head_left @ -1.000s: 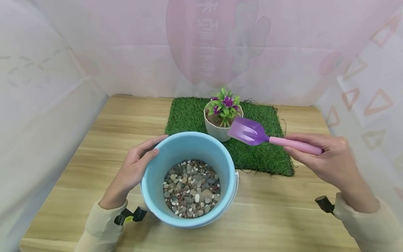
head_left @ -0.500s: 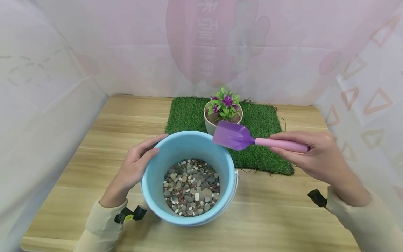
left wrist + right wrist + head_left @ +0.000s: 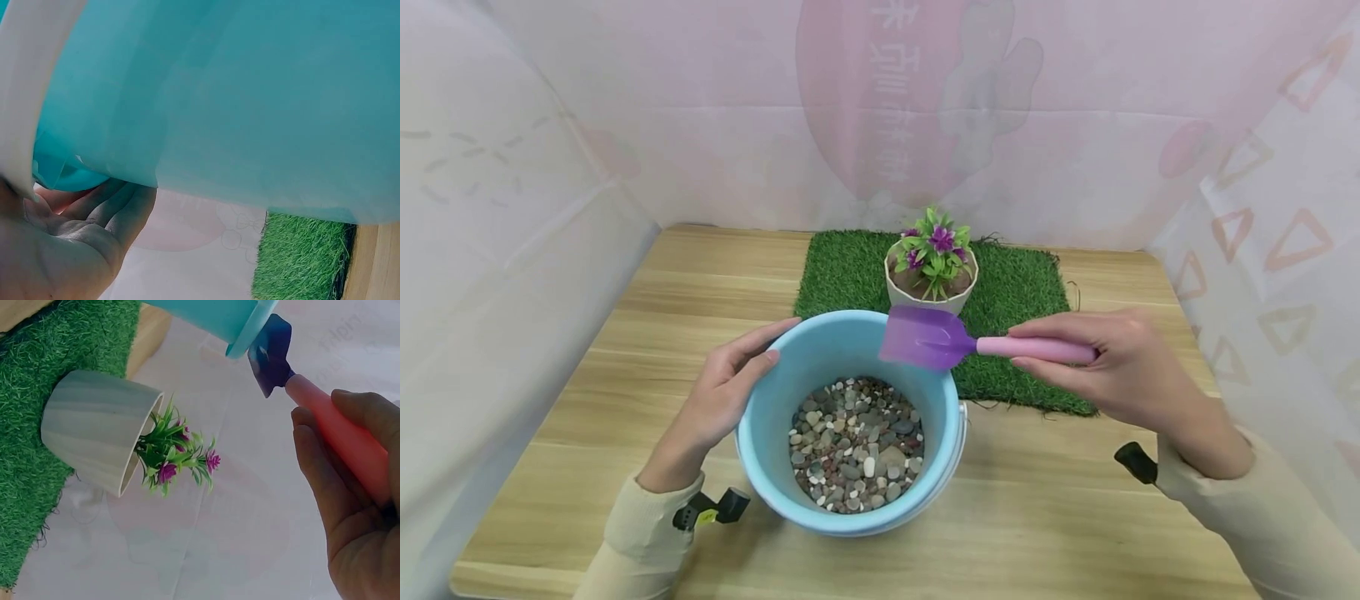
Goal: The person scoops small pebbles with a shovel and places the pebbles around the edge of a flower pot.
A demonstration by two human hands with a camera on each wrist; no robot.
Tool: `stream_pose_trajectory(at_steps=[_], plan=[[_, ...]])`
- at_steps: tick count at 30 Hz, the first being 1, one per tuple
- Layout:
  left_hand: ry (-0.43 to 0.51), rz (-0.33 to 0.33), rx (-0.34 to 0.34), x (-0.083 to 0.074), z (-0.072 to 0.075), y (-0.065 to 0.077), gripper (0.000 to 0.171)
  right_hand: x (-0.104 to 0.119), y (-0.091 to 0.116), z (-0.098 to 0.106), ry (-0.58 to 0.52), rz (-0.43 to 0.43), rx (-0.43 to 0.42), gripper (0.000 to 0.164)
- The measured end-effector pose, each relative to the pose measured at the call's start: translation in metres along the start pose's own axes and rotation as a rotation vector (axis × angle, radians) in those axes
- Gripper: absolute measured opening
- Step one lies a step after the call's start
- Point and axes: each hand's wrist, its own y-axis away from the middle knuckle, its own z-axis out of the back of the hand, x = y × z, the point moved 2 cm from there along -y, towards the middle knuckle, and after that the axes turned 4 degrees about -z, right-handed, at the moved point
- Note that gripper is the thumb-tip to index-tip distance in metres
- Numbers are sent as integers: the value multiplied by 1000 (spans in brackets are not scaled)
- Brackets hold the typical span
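Note:
A light blue bucket (image 3: 850, 329) holds a layer of pebbles (image 3: 857, 450) in grey, tan, white and reddish tones. My left hand (image 3: 718, 396) grips the bucket's left side, thumb at the rim and fingers along the outer wall below it. My right hand (image 3: 1112, 367) holds a small trowel by its pink handle (image 3: 1037, 348), between thumb and fingers. The trowel's purple blade (image 3: 928, 337) overlaps the bucket's far right rim in the head view, with nothing lying on it. From the right wrist view, the blade (image 3: 272, 356) appears right beside the rim.
Behind the bucket, a white flowerpot (image 3: 917, 302) with a purple-flowered plant (image 3: 936, 250) stands on an artificial grass mat (image 3: 1022, 333). A white bail handle (image 3: 958, 450) hangs at the bucket's right. Pale printed cloth (image 3: 722, 158) encloses the wooden table (image 3: 1045, 508).
My right hand has carried the trowel leftward and slightly nearer, from in front of the flowerpot to over the bucket's far right rim. My left hand and the bucket stay nearly still.

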Motion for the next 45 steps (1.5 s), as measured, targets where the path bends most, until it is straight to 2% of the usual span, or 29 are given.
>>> stream_pose_trajectory(at_steps=[4,7,14,18,24,28,35,39,45], plan=[[3,-7,1,-1,0,0,42,3,-5,-5,9,7,24,32],[1,-10,1,-1,0,0,42,5,-9,-9,12,19,43,23],[-18,-12,5,0,1,0,42,8,-15,-23,-41,20,89,20],[-25,-6,6,1,1,-1,43,9,-19,-31,-79,51,120,15],[-20,-1,2,0,0,-3,43,11,-28,-39,-128,60,194,28],[-21,6,-2,0,0,-1,43,15,-32,-45,-154,91,215,30],[-13,6,-3,-1,1,-2,42,23,-43,-47,-99,112,248,28],[-8,4,0,0,1,-2,43,27,-50,-49,-89,96,304,23],[-4,8,0,1,1,-1,43,33,-57,-58,-78,66,435,13]])
